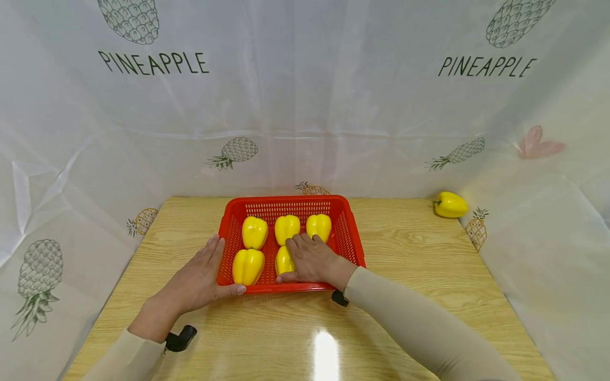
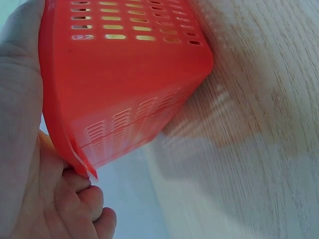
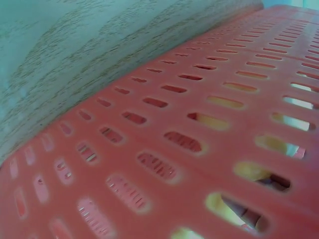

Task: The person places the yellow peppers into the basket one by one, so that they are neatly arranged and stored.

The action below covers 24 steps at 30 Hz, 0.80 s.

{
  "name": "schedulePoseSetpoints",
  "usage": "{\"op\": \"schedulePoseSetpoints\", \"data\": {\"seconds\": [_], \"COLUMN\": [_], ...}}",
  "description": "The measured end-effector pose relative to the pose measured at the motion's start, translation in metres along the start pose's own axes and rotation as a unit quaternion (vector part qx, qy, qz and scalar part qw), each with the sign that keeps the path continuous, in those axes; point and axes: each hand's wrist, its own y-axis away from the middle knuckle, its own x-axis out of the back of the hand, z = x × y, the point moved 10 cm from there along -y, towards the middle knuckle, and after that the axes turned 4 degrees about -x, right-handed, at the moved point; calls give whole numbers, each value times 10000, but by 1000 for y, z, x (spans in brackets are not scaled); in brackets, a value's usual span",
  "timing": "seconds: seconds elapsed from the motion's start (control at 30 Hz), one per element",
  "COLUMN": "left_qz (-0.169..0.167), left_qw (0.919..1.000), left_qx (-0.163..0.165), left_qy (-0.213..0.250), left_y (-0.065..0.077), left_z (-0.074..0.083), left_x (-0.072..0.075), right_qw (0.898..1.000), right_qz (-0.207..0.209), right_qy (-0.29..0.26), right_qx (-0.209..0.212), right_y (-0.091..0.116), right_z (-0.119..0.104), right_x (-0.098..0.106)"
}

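Several yellow bell peppers stand in two rows inside a red plastic basket [image 1: 290, 288]. My right hand [image 1: 314, 259] reaches over the front rim and holds the front middle bell pepper [image 1: 283, 262], thumb at its near side and fingers over its right side; the hand hides part of it. My left hand [image 1: 197, 275] rests on the basket's front left corner, fingers extended along the left rim and thumb on the front rim. Closest to it is the front left bell pepper [image 1: 248, 266]. In the right wrist view, the slotted basket wall [image 3: 164, 124] hides most of the right hand.
One more yellow bell pepper [image 1: 450, 205] lies on its side at the far right of the wooden table [image 1: 405, 243]. A pale curtain [image 1: 305, 106] with printed pineapples hangs behind the table and down both sides.
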Motion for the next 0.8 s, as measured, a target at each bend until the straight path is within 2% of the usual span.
{"op": "schedulePoseSetpoints", "data": {"seconds": [0.37, 0.63, 0.8], "left_qz": [-26, -16, 12], "left_qw": [10000, 10000, 9999], "left_qx": [35, 52, 46], "left_qy": [24, 83, 100], "left_y": [-4, -2, 0], "left_z": [1, 1, 2], "left_x": [-2, -1, -1], "right_qw": [9999, 9961, 9927], "right_qz": [121, 801, 1130], "right_qy": [44, 271, 154], "right_qx": [-100, -245, -390], "right_y": [3, 10, 20], "right_z": [5, 10, 17], "right_x": [4, 22, 33]}}
